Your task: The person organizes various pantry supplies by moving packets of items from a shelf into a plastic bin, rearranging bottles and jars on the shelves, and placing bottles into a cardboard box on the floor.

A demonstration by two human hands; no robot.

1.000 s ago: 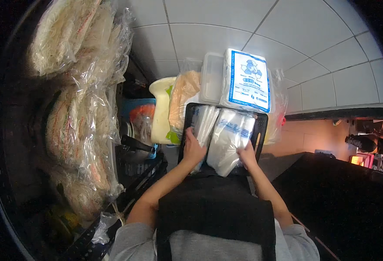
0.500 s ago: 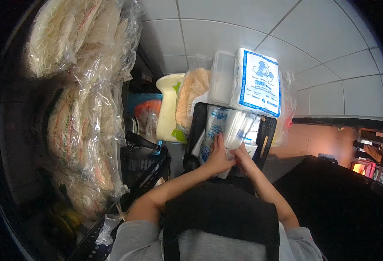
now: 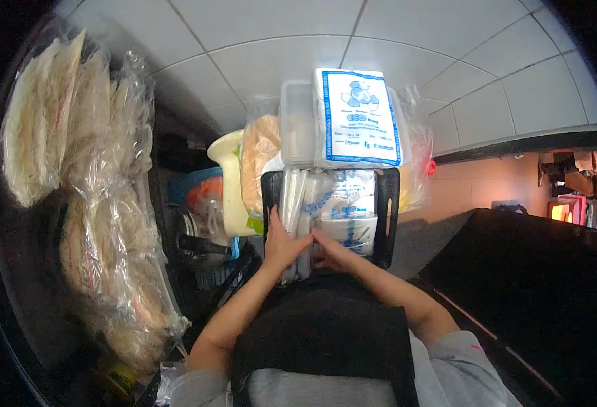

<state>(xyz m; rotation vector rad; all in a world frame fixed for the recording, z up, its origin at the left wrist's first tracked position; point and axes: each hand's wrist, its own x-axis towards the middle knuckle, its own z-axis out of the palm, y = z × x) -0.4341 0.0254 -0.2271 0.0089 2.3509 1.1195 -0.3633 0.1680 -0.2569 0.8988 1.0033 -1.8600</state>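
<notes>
A black plastic basket (image 3: 387,220) stands in front of me, holding several packs of plastic bags. Along its left side, clear-wrapped packs of plastic bags (image 3: 293,197) stand upright on edge. My left hand (image 3: 285,243) spans their near end, fingers along the left side and thumb reaching right. Close beside it, my right hand (image 3: 331,252) has its thumb near the left thumb and its fingers curled at the near edge of the clear packs, partly hidden. White packs with blue print (image 3: 350,230) lie flat in the basket's right part.
Behind the basket are a large white-and-blue bag pack (image 3: 358,122) and a clear lidded container (image 3: 297,125). A cream plastic item (image 3: 229,180) and a brown-filled bag (image 3: 260,163) stand left. Bagged dry noodles (image 3: 108,203) fill the far left; a black surface (image 3: 515,271) lies right.
The clear packs have shifted from mid-basket to its left side and stand more upright, exposing the white packs. Both hands moved left with them. My view has turned somewhat.
</notes>
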